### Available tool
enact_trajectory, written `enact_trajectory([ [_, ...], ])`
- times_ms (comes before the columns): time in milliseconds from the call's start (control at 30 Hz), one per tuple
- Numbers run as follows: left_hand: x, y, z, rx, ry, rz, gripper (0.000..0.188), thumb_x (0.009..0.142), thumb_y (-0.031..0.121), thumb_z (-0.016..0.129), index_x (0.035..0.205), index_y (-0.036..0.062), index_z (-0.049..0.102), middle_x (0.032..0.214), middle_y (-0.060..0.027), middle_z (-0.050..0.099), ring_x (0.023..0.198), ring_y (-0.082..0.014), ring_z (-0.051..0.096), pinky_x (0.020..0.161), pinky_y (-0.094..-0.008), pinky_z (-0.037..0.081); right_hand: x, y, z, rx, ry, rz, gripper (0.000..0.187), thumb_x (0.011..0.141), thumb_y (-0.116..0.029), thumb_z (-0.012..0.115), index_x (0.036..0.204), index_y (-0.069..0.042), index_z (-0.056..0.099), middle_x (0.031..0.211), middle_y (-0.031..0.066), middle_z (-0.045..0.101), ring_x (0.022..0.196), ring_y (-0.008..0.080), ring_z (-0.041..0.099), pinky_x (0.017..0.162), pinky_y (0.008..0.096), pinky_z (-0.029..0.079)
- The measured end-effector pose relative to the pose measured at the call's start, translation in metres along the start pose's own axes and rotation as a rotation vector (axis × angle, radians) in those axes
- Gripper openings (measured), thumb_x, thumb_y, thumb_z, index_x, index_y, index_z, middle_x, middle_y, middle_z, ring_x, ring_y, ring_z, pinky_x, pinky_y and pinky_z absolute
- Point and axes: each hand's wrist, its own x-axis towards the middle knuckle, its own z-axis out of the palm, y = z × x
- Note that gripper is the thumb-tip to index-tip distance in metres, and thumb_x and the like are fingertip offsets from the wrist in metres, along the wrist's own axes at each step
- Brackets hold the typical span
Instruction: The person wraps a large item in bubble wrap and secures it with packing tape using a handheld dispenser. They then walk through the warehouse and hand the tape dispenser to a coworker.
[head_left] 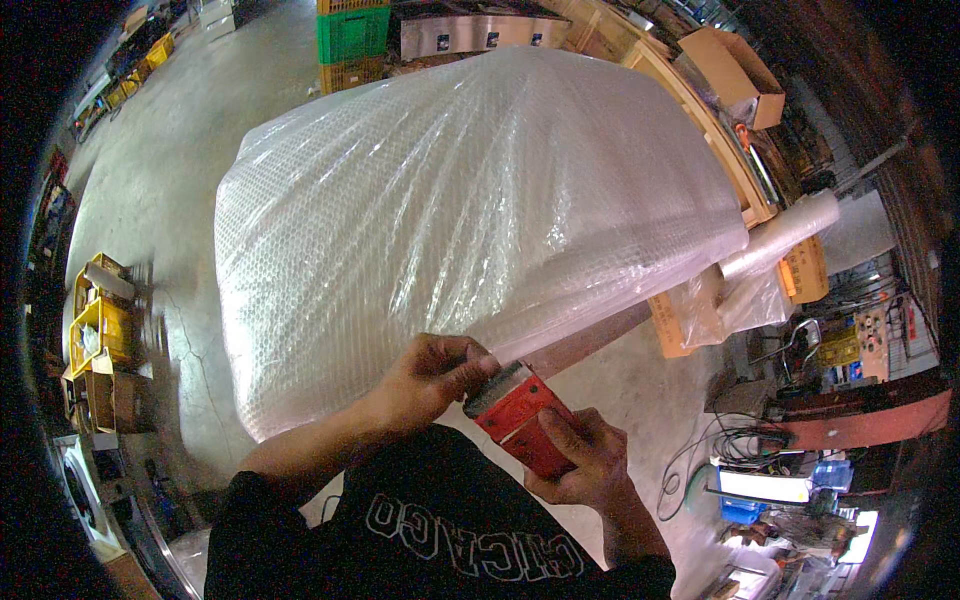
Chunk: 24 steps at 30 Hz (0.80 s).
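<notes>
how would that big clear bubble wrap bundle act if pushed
The large, boxy, clear bubble-wrapped bundle probably feels slippery, given its glossy sheen. Its surface likely yields, showing bubbles and creases. Being broad, it seems unlikely to roll; hidden contents leave weight uncertain.

Around you stretches a grey concrete floor (265,65), cracked near the yellow bins (117,332) on your left. Ahead of you stand stacked green and yellow crates (353,37). To your right, an open cardboard box (718,70), coiled black cable (758,438) and blue containers (832,474) crowd the dimmer side of the room
</notes>
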Motion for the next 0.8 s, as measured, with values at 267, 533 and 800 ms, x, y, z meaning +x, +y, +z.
enact_trajectory([
  [267, 0.090, 0.045, -0.126, 0.867, 0.984, 0.602, 0.016, 0.100, 0.014, 0.056, 0.100, 0.0012, 0.066, 0.095, -0.0227, 0.070, 0.087, -0.0419, 0.068, 0.078, -0.0439, 0.053, 0.081, -0.034, -0.057, -0.299, -0.363, 0.274, 0.091, 0.064, -0.031, 0.082, 0.149, -0.020, 0.052, 0.087, 0.0153, 0.060, 0.074, 0.0358, 0.066, 0.066, 0.0482, 0.056],
  [533, 0.045, 0.015, -0.040, 0.219, 0.344, 0.297, 0.050, 0.101, 0.036, 0.064, 0.128, -0.0058, 0.061, 0.103, -0.0151, 0.072, 0.091, -0.0190, 0.066, 0.082, -0.0363, 0.053, 0.065, -0.025, -0.062, -0.207, -0.247, 0.199, 0.091, 0.067, -0.034, 0.082, 0.150, -0.022, 0.049, 0.098, 0.0148, 0.063, 0.079, 0.0333, 0.070, 0.068, 0.0490, 0.059],
  [800, 0.027, 0.011, -0.015, -0.113, 0.215, -0.061, 0.038, 0.095, 0.036, 0.073, 0.110, 0.0013, 0.067, 0.088, -0.0051, 0.069, 0.072, -0.0115, 0.060, 0.064, -0.0280, 0.050, 0.058, -0.031, -0.062, -0.169, -0.100, 0.046, 0.089, 0.055, -0.019, 0.083, 0.141, -0.013, 0.061, 0.084, 0.0118, 0.060, 0.063, 0.0280, 0.064, 0.060, 0.0413, 0.057],
])
